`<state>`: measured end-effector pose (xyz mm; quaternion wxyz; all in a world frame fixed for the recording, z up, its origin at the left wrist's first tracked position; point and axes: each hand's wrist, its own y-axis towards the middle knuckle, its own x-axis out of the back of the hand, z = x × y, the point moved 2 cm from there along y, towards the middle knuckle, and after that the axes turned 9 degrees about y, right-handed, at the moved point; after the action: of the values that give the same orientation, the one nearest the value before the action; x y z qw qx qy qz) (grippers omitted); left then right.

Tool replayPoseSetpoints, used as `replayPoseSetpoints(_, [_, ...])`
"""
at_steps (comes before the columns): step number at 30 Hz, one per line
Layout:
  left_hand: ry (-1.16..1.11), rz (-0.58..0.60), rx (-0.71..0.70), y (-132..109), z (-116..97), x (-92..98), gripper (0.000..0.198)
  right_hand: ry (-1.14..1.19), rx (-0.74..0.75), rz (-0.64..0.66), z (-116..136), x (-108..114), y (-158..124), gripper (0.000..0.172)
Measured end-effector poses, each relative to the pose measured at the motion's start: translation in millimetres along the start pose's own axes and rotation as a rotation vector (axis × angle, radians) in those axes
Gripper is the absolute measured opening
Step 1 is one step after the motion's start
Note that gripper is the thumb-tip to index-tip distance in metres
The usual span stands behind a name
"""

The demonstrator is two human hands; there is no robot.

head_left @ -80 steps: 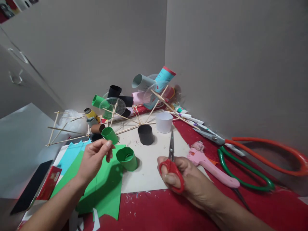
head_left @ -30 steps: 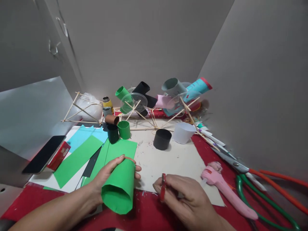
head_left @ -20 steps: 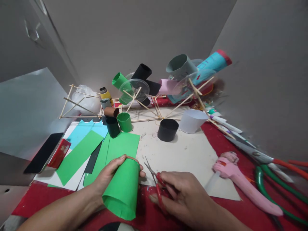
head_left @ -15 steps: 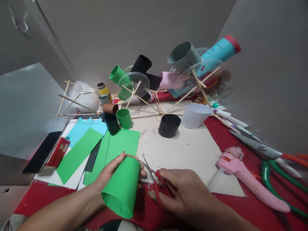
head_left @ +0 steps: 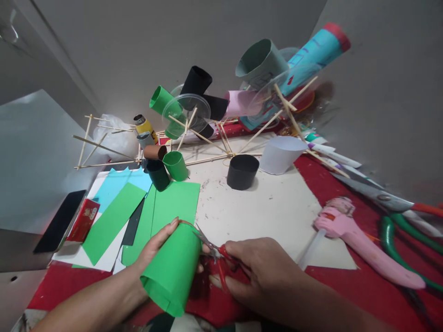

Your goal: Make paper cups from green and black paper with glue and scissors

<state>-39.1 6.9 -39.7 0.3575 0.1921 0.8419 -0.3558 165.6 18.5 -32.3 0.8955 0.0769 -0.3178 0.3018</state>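
A green paper tube (head_left: 173, 269) lies tilted in my left hand (head_left: 157, 244), its open near end facing down toward me. The left thumb presses along the tube's far rim, and the fingertips show past its right side. My right hand (head_left: 258, 269) holds small red-handled scissors (head_left: 221, 258). Their blades touch the tube's far rim at its right side; how far they are apart is hard to make out. Beyond the hands, green paper sheets (head_left: 178, 200) lie on the left of a white board (head_left: 242, 221).
Short paper rings stand behind, among them a black ring (head_left: 242, 172) and a white ring (head_left: 283, 154). A stick frame with clear discs (head_left: 187, 113) bears paper tubes. On the right lie a pink glue gun (head_left: 370, 251) and large shears (head_left: 384, 198). A dark phone (head_left: 60, 221) lies left.
The scissors have moved left and up, so their blades now meet the tube's rim. The tube has shifted slightly left, and the camera view has tilted a little.
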Motion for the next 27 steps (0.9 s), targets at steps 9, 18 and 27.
replayPoseSetpoints(9, [0.037,0.033,-0.020,3.0,4.3,3.8,0.033,0.032,-0.038,0.034,1.8,-1.0,1.6,0.022])
replayPoseSetpoints(18, [0.044,0.182,-0.050,5.3,5.0,4.8,0.037,0.098,-0.041,0.055,2.1,0.8,0.9,0.020])
replayPoseSetpoints(27, [0.093,0.185,-0.029,4.2,3.7,6.4,0.043,0.094,0.030,0.022,1.2,0.2,-0.4,0.018])
